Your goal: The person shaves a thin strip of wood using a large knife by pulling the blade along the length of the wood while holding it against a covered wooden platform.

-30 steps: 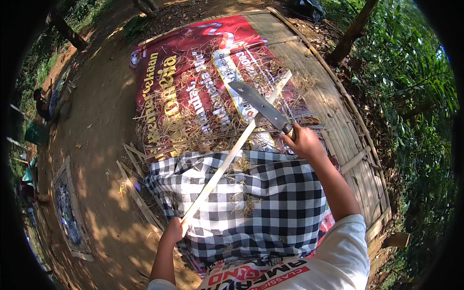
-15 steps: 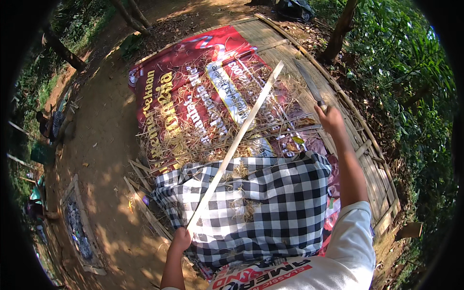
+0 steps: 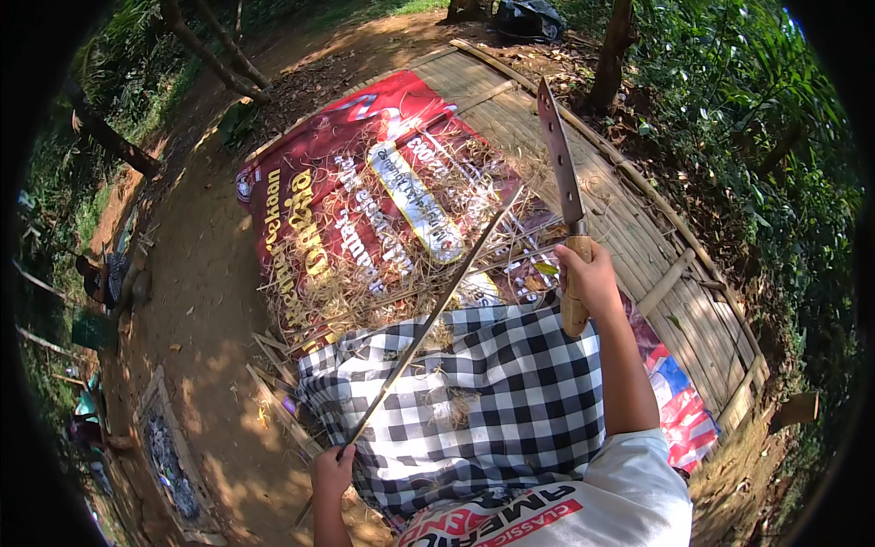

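Observation:
My left hand (image 3: 332, 470) is closed around the lower part of a long bamboo strip (image 3: 421, 334). The strip slants up and away to the right, its narrow dark side showing, and a short end sticks out below the hand. In my right hand (image 3: 592, 281) is a large knife (image 3: 565, 173), gripped by its light wooden handle. Its dark blade has several holes and points up and away, apart from the strip. A black-and-white checked cloth (image 3: 519, 374) covers my lap, with a few curled shavings (image 3: 454, 407) on it.
Beyond the cloth, a red printed banner (image 3: 314, 146) strewn with thin shavings (image 3: 342, 296) lies on a bamboo platform (image 3: 629, 228). Bare earth and a framed ash pit (image 3: 173, 465) are on the left, where a person (image 3: 96, 278) sits far off. Trees and bushes stand around.
The knife has come nearer and to the left, its blade now more upright. The bamboo strip has turned from its broad pale face to its narrow dark side. My view has shifted slightly.

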Demonstrator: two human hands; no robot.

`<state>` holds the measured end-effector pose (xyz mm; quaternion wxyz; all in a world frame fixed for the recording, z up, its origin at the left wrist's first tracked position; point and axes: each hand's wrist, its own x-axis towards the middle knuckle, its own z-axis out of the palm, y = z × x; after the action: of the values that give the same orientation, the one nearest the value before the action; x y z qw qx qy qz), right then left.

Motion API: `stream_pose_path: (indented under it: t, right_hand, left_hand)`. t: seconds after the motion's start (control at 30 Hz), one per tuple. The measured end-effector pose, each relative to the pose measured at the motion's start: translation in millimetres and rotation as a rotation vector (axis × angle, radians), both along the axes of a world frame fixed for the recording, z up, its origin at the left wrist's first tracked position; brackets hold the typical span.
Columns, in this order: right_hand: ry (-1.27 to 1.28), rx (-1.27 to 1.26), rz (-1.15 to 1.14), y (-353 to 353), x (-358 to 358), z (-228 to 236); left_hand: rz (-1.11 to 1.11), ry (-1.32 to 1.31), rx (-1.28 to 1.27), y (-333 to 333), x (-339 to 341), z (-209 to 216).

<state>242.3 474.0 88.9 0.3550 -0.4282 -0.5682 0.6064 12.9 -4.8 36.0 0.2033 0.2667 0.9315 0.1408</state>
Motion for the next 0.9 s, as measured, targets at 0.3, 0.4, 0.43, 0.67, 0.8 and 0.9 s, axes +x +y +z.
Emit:
stream_pose_path:
  t: [0.3,0.4,0.43,0.67,0.8,0.9]
  right_hand:
    - [0.182,-0.204,0.403,-50.5,-54.7,-51.1]
    - [0.151,-0.32,0.42,-61.4,-60.5,-76.8]
    - [0.156,-0.364,0.413,-64.1,-62.5,-87.3]
    - [0.291,-0.741,0.35,-57.0,-62.6,-117.8]
    - [0.347,-0.789,0.312,-51.5,-62.2,-110.7]
    - [0.371,-0.784,0.294,-52.5,-64.8,-107.8]
  left_hand:
    - [0.152,0.174,0.187,21.6,30.3,50.1]
    - [0.041,0.234,0.345,53.2,42.6,84.9]
    - [0.025,0.142,0.411,73.3,49.5,106.7]
    - [-0.633,-0.762,1.352,161.4,135.6,193.0]
    - [-0.882,-0.73,1.851,216.4,174.4,185.3]
    - [-0.871,-0.86,1.767,217.5,162.2,192.3]
